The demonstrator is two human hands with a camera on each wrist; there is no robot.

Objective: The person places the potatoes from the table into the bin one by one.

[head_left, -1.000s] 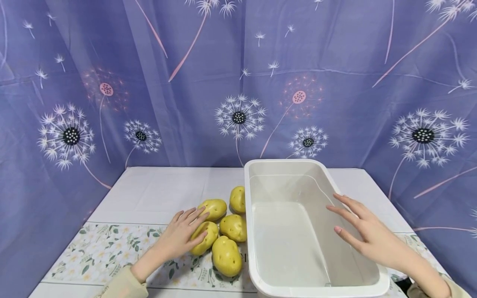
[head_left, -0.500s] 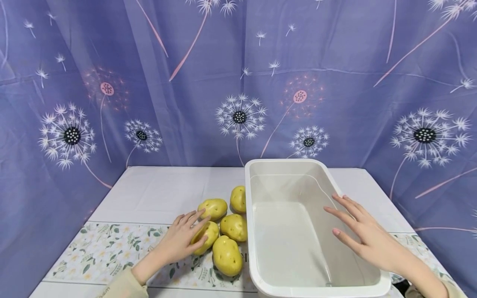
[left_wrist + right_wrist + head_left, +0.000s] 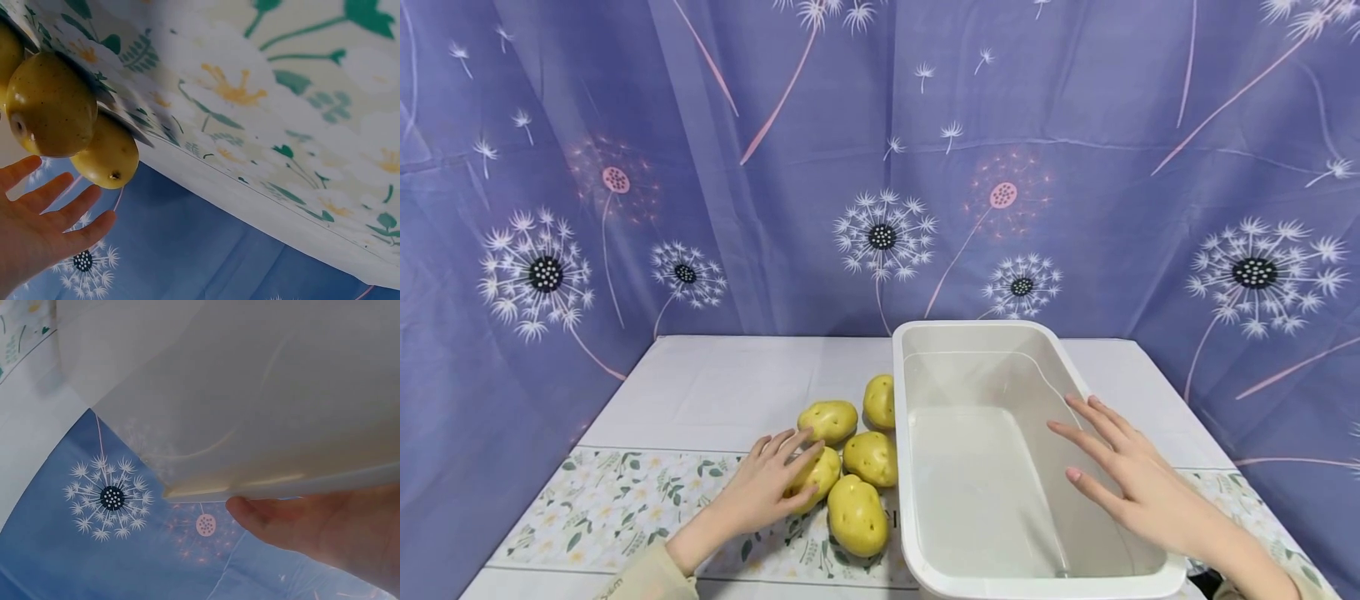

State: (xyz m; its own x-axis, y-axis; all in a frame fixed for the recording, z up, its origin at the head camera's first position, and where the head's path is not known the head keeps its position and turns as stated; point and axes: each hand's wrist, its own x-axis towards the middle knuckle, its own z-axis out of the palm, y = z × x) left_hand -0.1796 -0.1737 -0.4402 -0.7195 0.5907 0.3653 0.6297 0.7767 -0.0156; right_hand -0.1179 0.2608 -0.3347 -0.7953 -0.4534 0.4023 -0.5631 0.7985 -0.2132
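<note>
Staged home tabletop: dandelion curtain (image 3: 880, 167) backdrop, floral tablecloth (image 3: 610, 500).

- left hand (image 3: 760, 492) covers most of one potato (image 3: 820, 468) in my head view; can't tell if the fingers grip it or just rest on it.
- left wrist view cuts that hand off at the frame's lower left edge.
- right hand (image 3: 1138, 483) hides part of the tub's (image 3: 973, 329) right rim; contact unclear.
- right wrist view: tub wall fills the frame, blurred, hand cut off at the edge.
</note>
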